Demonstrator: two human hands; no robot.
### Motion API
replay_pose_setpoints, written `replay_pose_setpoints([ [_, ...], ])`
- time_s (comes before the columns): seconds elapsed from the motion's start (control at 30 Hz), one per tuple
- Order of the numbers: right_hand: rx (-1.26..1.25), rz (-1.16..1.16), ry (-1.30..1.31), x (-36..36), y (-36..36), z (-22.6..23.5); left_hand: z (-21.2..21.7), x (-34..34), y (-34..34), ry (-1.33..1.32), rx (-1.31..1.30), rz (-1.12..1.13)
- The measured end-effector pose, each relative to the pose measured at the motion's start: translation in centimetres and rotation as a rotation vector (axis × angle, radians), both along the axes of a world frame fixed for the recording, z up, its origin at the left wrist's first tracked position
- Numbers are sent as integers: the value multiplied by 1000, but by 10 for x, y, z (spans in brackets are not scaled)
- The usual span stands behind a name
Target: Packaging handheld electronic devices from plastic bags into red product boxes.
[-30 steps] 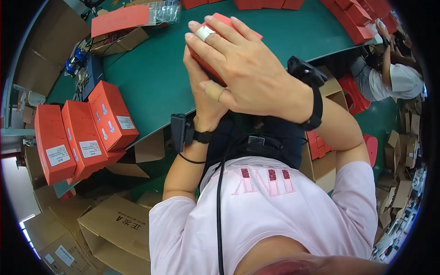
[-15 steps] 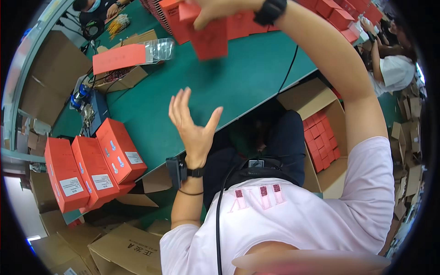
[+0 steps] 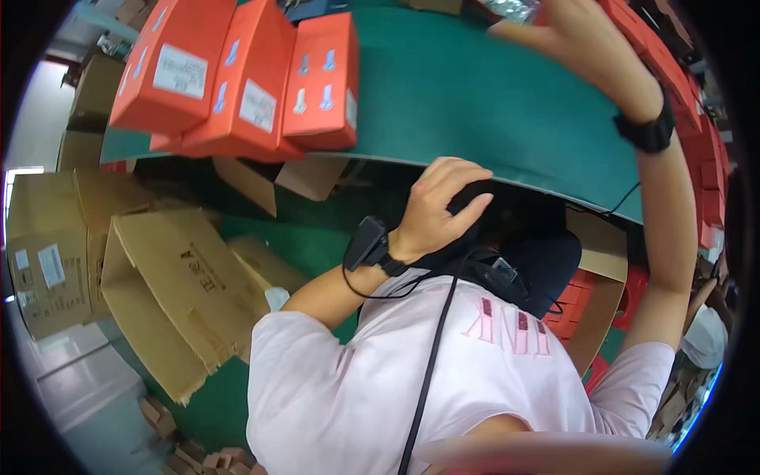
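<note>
My left hand (image 3: 445, 202) hovers over my lap at the table's near edge, its fingers loosely bent and the thumb apart, with nothing in it. Over the far right of the green table (image 3: 475, 99), my right hand (image 3: 582, 47) reaches toward the red boxes (image 3: 661, 59) along that side. Its thumb is spread and no object shows in it; the fingertips are cut off by the upper rim. Beside that thumb lies a crumpled piece of shiny clear plastic (image 3: 513, 9). Three larger red boxes (image 3: 321, 83) with white labels stand side by side at the upper left.
An open cardboard carton (image 3: 190, 277) sits on the floor at left, near another carton (image 3: 51, 245) and a pale bin (image 3: 83, 380). Right of my legs, a carton (image 3: 602, 237) holds small red boxes (image 3: 571, 305). A black cable (image 3: 431, 356) runs down my shirt.
My view has swung left, bringing the labelled boxes to the upper left. The red box my right hand gripped is no longer seen in it. My left hand's fingers have bent and lowered.
</note>
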State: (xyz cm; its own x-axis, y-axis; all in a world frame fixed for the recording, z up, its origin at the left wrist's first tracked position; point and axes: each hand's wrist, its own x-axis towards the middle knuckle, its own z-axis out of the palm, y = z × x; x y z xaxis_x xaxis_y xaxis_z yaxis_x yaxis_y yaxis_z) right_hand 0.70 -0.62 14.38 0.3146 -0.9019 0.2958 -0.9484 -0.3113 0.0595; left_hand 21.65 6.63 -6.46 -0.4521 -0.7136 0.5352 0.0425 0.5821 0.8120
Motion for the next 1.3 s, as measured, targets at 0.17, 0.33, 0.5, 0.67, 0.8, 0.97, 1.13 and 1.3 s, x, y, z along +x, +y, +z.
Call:
replay_pose_setpoints([
  [0.17,-127,409,-80,126,9,-87,-2,4,18,16,98,-38],
  [0.33,-197,317,19,166,-1,-166,-22,27,28,41,86,-36],
  [0.5,-452,143,-59,154,16,-187,-15,70,26,22,24,85],
  [0.67,-415,132,-323,97,35,-188,-5,88,-7,59,-286,364],
  [0.8,-151,2,-424,56,60,-202,19,69,-41,-410,-225,399],
  [0.97,44,-245,-968,62,71,-188,20,23,-49,-283,-23,140],
  [1.13,-270,-406,-875,-3,79,-203,28,-23,-35,-397,-122,-180],
  [1.3,-11,-335,-926,-86,164,-186,97,-86,-42,-587,-633,-370],
])
